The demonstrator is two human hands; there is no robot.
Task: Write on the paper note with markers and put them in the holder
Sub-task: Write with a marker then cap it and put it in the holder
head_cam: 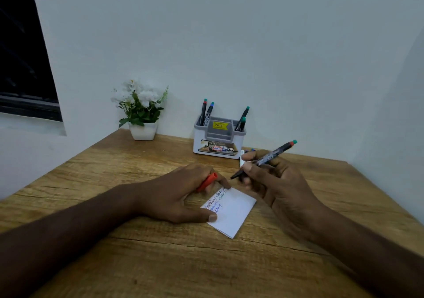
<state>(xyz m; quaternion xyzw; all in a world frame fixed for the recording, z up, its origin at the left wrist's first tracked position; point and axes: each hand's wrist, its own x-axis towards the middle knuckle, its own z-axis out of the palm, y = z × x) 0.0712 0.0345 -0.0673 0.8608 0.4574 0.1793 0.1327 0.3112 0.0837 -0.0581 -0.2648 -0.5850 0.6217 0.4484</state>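
A small white paper note with several lines of handwriting lies on the wooden desk. My left hand rests on its left edge, thumb and forefinger pressing it down, and holds a red marker cap under its curled fingers. My right hand grips an uncapped black marker, its tip hovering just above the note's top corner. The white and grey holder stands by the wall with several markers upright in it.
A white pot of artificial flowers sits left of the holder against the wall. A few more markers lie partly hidden behind my right hand. The wall closes in at the back and the right; a dark window is far left.
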